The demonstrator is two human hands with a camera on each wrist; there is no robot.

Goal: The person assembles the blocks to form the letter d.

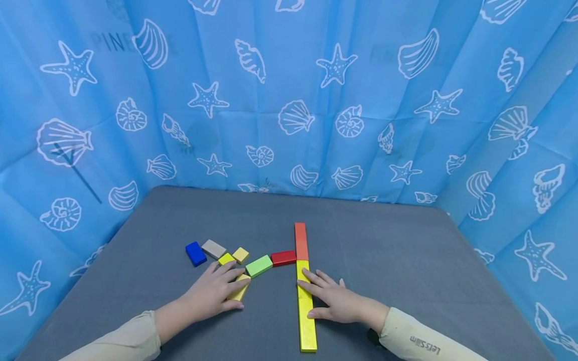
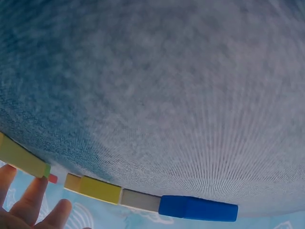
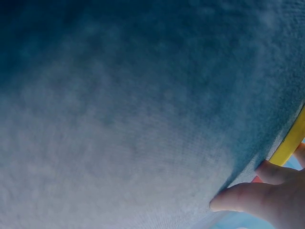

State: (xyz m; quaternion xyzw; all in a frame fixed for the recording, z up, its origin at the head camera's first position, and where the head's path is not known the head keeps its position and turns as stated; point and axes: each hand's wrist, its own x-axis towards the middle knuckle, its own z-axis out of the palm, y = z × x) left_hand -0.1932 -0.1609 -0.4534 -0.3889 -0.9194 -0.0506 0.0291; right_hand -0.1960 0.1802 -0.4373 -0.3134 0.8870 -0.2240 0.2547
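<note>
L hand (image 1: 214,292), fingers nearly straight, touches pale-yellow blk (image 1: 239,294) at its 3 o'clock; green blk (image 1: 259,266) at 2. R hand (image 1: 337,299), fingers loosely spread, rests on yellow blks (image 1: 308,331) at its 9 o'clock; dark-red blk (image 1: 283,258) at 10.

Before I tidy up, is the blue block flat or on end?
Lying flat: the blue block has its long side along the table.
</note>
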